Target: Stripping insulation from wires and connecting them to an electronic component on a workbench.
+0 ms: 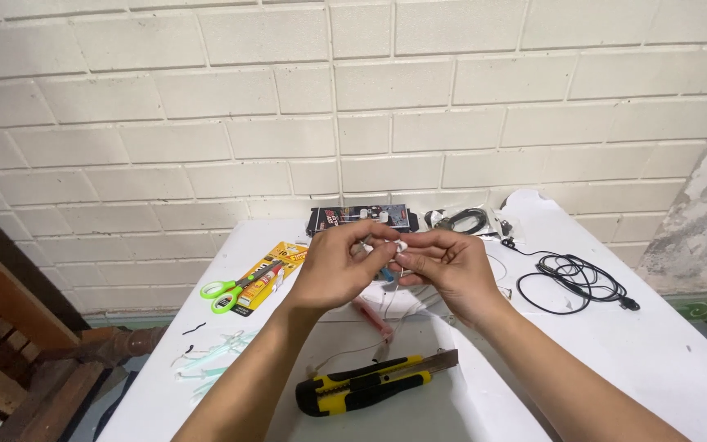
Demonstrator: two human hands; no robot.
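While a yellow-and-black utility knife (370, 385) lies along the counter's (664, 360) near edge, blade pointing right, both hands meet above the counter's middle. The left hand (335, 266) and right hand (448, 268) each pinch narrowly on a small white earbud piece (397, 245) held between their fingertips, its thin white wire (392, 299) hanging straight down. Beyond, a black cable coil (570, 278) lies toward the right edge.

Scissors (224, 292) left of hands, knife (367, 385) in front, cable (570, 281) right.
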